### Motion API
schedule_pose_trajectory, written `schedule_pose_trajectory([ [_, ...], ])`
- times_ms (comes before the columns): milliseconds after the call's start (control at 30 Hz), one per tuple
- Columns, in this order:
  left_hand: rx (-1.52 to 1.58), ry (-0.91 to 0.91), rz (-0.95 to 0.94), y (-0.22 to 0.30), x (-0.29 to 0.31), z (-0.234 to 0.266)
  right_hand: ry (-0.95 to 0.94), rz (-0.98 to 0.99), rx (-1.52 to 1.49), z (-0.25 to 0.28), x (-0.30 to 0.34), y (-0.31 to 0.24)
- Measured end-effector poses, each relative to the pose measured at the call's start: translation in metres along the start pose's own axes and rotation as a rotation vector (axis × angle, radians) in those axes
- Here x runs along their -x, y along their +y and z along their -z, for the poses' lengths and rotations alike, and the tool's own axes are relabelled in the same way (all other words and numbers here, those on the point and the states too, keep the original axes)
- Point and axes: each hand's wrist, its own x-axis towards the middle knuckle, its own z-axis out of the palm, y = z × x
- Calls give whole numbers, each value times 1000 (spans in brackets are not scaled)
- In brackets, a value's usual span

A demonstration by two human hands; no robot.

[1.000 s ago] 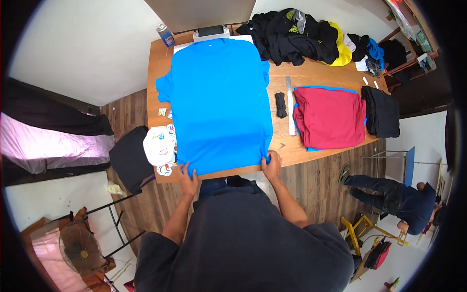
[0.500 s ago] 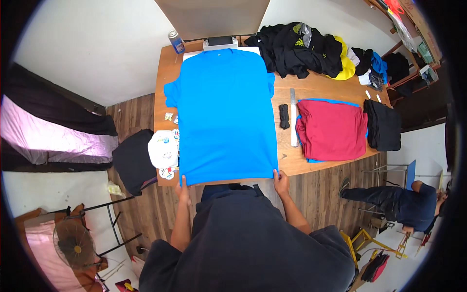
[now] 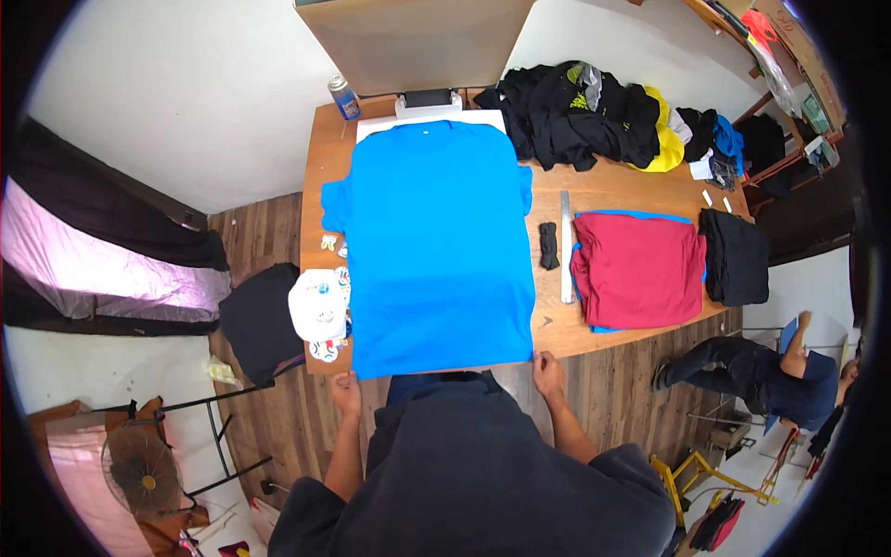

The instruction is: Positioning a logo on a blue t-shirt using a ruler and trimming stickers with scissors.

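Note:
A bright blue T-shirt (image 3: 441,251) lies spread over a white board (image 3: 367,127) on the wooden table, collar at the far end and hem at the near edge. My left hand (image 3: 346,394) pinches the hem's left corner. At the right corner, my right hand (image 3: 548,374) has its fingers closed on the same hem. The fabric between them is mostly smooth, with the hem just past the table edge.
A spray can (image 3: 343,97) stands far left. Round stickers and a white sheet (image 3: 316,305) lie left of the shirt. To the right are a black bundle (image 3: 548,246), a steel ruler (image 3: 567,248), a folded maroon stack (image 3: 640,269) and a black clothes heap (image 3: 575,116). Another person (image 3: 803,381) works at right.
The shirt has come slightly toward me in my hands, baring more of the white board beyond its collar. The whole view has shifted a little. The other person's arm has risen.

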Motion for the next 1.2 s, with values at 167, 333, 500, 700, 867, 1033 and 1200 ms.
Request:
schedule_pose_trajectory([
  [167,-70,1,-480,87,12,-49,226,-39,-156,30,-45,-59],
  [333,-277,-93,-969,210,-52,-124,434,406,-78,16,-135,-138],
  [500,-808,-4,-1128,261,-116,-171,333,463,192,-2,-192,-180],
  [700,-775,-228,-955,249,-134,-180,270,412,218,-11,-205,-183],
  [867,-747,-267,-938,264,-144,-186,256,412,183,-5,-217,-191],
  [1033,-533,-281,-956,252,-156,-173,243,406,85,14,-203,-184],
  [1200,-516,-170,-866,307,-154,-186,427,286,12,12,-227,-174],
])
